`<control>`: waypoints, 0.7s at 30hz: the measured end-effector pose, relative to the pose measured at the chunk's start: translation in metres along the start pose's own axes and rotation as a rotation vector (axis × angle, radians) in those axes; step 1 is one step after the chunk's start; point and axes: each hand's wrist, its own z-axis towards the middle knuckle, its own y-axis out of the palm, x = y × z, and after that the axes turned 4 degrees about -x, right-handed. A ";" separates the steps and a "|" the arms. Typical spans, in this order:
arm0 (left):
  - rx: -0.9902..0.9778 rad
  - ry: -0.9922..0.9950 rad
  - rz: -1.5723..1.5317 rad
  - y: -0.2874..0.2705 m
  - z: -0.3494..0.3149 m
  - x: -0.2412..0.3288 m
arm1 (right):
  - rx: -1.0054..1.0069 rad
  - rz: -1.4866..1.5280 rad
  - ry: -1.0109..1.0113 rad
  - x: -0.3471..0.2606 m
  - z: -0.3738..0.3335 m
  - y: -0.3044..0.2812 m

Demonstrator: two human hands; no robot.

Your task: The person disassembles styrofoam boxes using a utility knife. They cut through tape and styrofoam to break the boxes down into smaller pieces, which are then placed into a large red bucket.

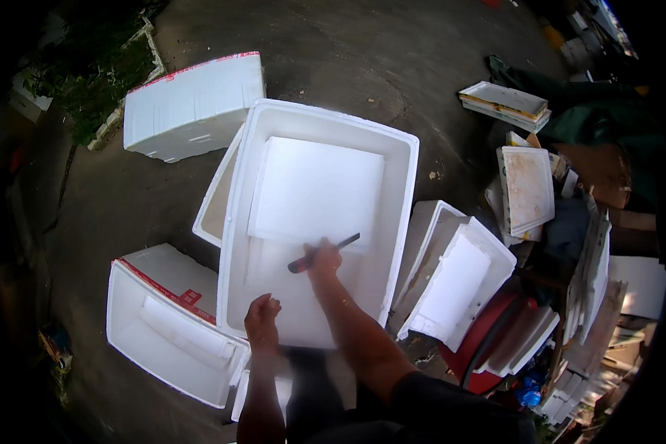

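A large white foam box (233, 200) stands in front of me with its open top facing up. A flat white foam panel (318, 185) lies inside it, toward the far end. My right hand (324, 260) is closed around a knife (348, 240) with a red and black handle, held above the box's interior. Its dark blade points to the upper right, near the panel's near edge. Close to the near left side of the box hangs my left hand (262, 318), its fingers curled in; I see nothing in them.
A closed-looking white foam box (192, 103) lies at the far left, and an open one with red tape (174, 348) at the near left. More foam boxes (451, 277) lean to the right. Beyond them are a red container (485, 337), stacked lids (505, 100) and piled foam pieces.
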 end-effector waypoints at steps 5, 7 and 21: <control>-0.031 -0.022 0.057 0.018 0.052 -0.013 | -0.090 -0.145 0.050 0.006 0.036 -0.009; -0.045 -0.063 0.086 0.021 0.077 -0.032 | -0.127 -0.295 0.152 0.001 0.035 -0.024; -0.155 -0.187 -0.163 0.083 0.163 -0.045 | -0.467 -0.195 0.227 -0.172 -0.109 -0.232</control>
